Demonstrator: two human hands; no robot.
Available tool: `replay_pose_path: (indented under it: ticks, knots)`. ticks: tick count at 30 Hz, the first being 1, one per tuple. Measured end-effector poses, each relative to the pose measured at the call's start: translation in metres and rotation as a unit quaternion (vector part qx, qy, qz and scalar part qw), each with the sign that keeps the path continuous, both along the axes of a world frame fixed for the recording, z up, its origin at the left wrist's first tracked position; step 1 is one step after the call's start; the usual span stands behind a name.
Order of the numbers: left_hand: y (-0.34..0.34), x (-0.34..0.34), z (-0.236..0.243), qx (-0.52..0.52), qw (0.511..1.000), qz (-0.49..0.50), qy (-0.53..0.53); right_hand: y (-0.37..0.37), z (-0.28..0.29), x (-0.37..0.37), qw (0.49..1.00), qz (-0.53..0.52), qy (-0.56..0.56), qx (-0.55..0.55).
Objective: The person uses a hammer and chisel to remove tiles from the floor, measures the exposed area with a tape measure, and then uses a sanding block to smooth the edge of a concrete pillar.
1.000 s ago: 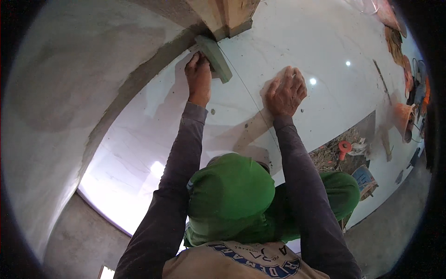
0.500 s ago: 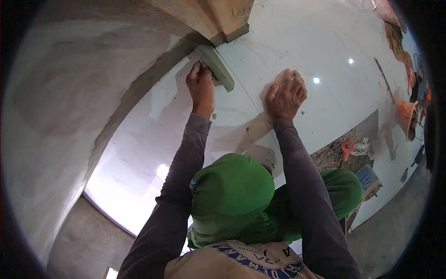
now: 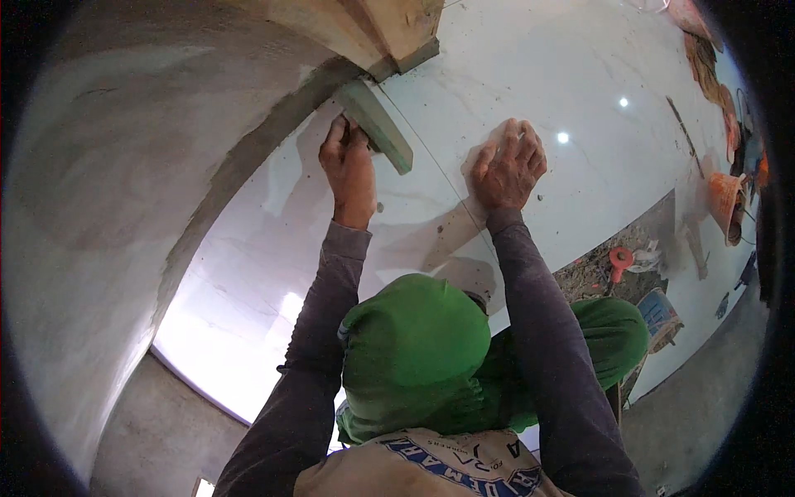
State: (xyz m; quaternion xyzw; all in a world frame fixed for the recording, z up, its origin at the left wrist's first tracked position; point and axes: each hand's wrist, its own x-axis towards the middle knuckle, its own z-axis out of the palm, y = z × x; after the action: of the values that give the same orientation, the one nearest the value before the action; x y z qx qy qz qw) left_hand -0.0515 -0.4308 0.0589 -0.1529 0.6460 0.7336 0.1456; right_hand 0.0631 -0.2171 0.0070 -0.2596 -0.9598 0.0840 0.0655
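My left hand [image 3: 349, 178] has its fingers closed on the near left side of a long, flat, grey-green block [image 3: 379, 128]. The block slants across the white tiles [image 3: 580, 66], its far end close to the corner where wall and wooden post meet. Whether it has a handle under my fingers is hidden. A thin tile joint runs just to the right of the block. Palm down on the tile right of that joint rests my right hand [image 3: 507, 170], fingers slightly apart and nothing in it.
A plastered wall [image 3: 124, 166] curves along the left, with a wooden post [image 3: 331, 21] at the top. Right of my bent knee lie a bare rubble patch [image 3: 584, 277], a red round-headed tool [image 3: 619, 258] and a blue-and-white container [image 3: 658, 319]. An orange bucket [image 3: 722, 203] lies farther right.
My left hand has shifted slightly left and toward me with the block, whose broad face now shows more. My right hand stays nearly in place.
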Motion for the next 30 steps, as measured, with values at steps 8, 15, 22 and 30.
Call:
replay_pose_path:
  ticks: [8, 15, 22, 30]
  knots:
    - [-0.046, 0.008, -0.022, -0.064, 0.996, 0.057, -0.009, 0.0, -0.007, 0.002, 1.0, 0.001, 0.002, 0.003]
    - [-0.038, -0.013, -0.027, -0.086, 0.995, 0.018, 0.048, -0.003, -0.009, 0.0, 1.0, -0.002, -0.001, 0.0]
    - [-0.019, -0.02, -0.029, -0.148, 0.988, -0.002, 0.033, -0.001, -0.011, 0.002, 1.0, 0.0, -0.004, 0.017]
    - [0.009, -0.031, -0.031, -0.157, 0.985, -0.015, 0.066, -0.001, -0.008, -0.001, 1.0, 0.003, 0.001, 0.01]
